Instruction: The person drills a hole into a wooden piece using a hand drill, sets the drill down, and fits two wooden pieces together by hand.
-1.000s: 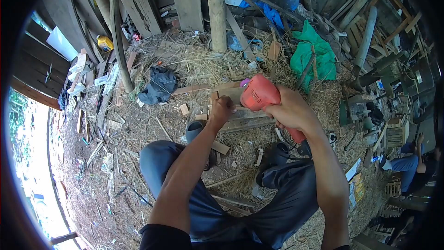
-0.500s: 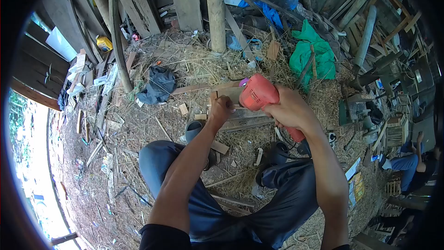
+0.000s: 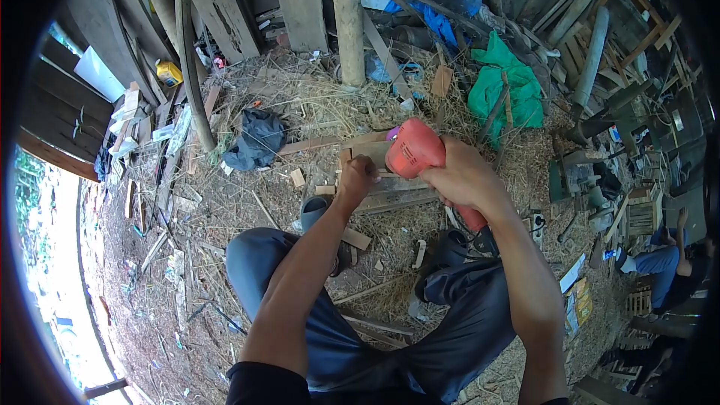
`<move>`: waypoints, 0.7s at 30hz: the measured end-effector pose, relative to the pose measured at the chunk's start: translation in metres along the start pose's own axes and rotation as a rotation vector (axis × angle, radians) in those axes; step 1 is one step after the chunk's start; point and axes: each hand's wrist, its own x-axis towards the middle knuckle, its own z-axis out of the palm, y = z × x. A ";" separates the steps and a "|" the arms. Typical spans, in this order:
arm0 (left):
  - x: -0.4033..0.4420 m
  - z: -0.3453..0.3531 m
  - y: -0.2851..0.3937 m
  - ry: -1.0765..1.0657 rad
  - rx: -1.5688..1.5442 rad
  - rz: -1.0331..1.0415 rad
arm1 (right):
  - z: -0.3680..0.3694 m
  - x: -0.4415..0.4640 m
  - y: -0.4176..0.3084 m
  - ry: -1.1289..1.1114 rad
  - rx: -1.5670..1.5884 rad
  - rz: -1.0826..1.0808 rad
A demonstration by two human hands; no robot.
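- My right hand [image 3: 459, 172] was clamped round the red drill [image 3: 415, 150], over the board's [image 3: 372, 151] right part.
- My left hand [image 3: 358, 172] bunched by its near left corner; its hold I couldn't tell.
- The board ran sideways, leftward from the drill.

We see a red power tool [image 3: 416, 148] with dark vent slots, its handle slanting down to the right; its head overlaps a flat wooden board [image 3: 370, 152] lying crosswise, though whether the two touch we cannot quite tell
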 end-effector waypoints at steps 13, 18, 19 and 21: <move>0.004 0.002 -0.016 -0.032 -0.020 0.032 | 0.009 0.009 -0.014 0.032 -0.039 0.027; 0.002 0.001 -0.013 -0.035 -0.024 0.020 | 0.009 0.011 -0.013 0.032 -0.066 0.001; 0.002 0.000 -0.012 -0.039 -0.015 0.026 | 0.006 0.010 -0.016 0.013 -0.081 0.009; 0.002 0.000 -0.008 -0.039 -0.008 0.033 | 0.003 0.010 -0.015 -0.006 -0.100 0.015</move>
